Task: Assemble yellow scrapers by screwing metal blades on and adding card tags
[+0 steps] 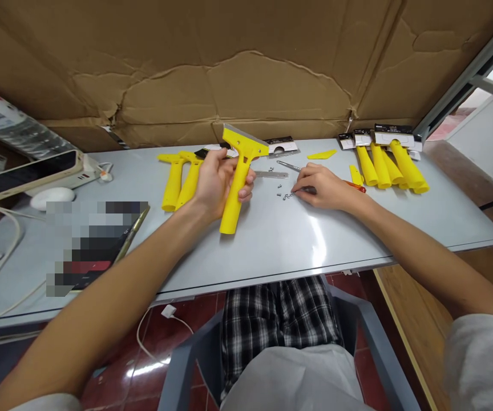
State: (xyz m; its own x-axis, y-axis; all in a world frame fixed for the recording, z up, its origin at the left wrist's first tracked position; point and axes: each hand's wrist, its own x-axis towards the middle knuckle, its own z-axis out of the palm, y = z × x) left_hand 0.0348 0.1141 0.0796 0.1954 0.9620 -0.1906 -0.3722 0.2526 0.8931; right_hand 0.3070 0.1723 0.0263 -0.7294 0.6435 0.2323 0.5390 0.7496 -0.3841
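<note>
My left hand (217, 181) is wrapped round a yellow scraper (241, 171) held above the table, its wide head with a metal blade edge at the top and its handle pointing down. My right hand (320, 186) rests on the table, fingertips pressed together at a small pile of screws (287, 196). Whatever those fingertips pinch is too small to tell. A tool with an orange-red end (356, 186) lies partly hidden under the right hand. Just beyond the fingers is a slim silver tool (288, 165). A flat metal strip (272, 174) lies between the hands.
Two more yellow scraper bodies (172, 182) lie left of my left hand. Several yellow handles with black-and-white cards (394, 137) are grouped at the right. A yellow flat piece (321, 154) lies at the back. A phone (32, 174), white mouse (52, 198) and cables occupy the left. Cardboard (238, 85) stands behind.
</note>
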